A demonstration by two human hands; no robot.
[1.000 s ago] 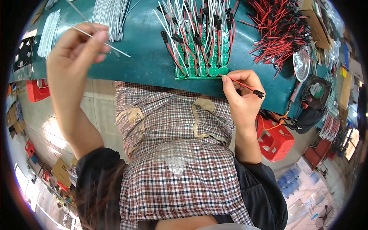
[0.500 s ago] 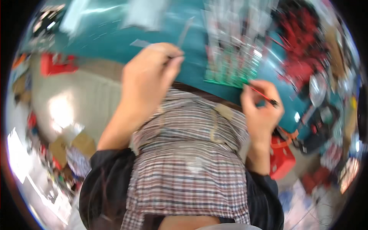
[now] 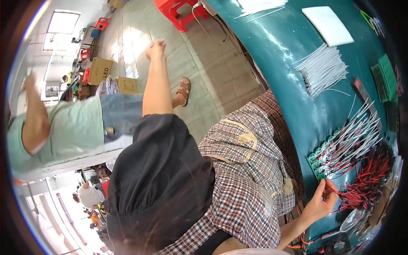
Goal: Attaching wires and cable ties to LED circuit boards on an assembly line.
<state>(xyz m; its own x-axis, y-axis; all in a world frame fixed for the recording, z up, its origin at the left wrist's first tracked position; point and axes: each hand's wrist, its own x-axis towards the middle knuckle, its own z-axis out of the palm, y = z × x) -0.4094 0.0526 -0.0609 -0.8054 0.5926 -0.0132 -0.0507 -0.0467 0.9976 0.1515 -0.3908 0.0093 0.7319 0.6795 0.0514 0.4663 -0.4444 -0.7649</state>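
Note:
My left hand [image 3: 156, 49] is stretched out over the floor, away from the table. Its fingers look curled in, and whatever they may hold is too small to make out. At the table's near edge my right hand [image 3: 321, 200] pinches a red wire [image 3: 330, 189]. Its fingertips are at the near corner of a green circuit board panel [image 3: 316, 166]. Many white wires [image 3: 359, 136] and some red ones rise from that panel. Close to the right hand lies a heap of short red and black wires [image 3: 367, 182].
A bundle of white wires [image 3: 325, 70] and a white block [image 3: 328, 25] lie farther along the green table [image 3: 276, 51]. Stacked green boards [image 3: 383, 76] stand at its far side. A person in a light green shirt [image 3: 72, 125] is close on my left. A red stool [image 3: 180, 15] stands on the floor.
My view has swung left, bringing the other person into sight. My left hand has moved from above the table out over the floor. My right hand stays by the panel with the red wire.

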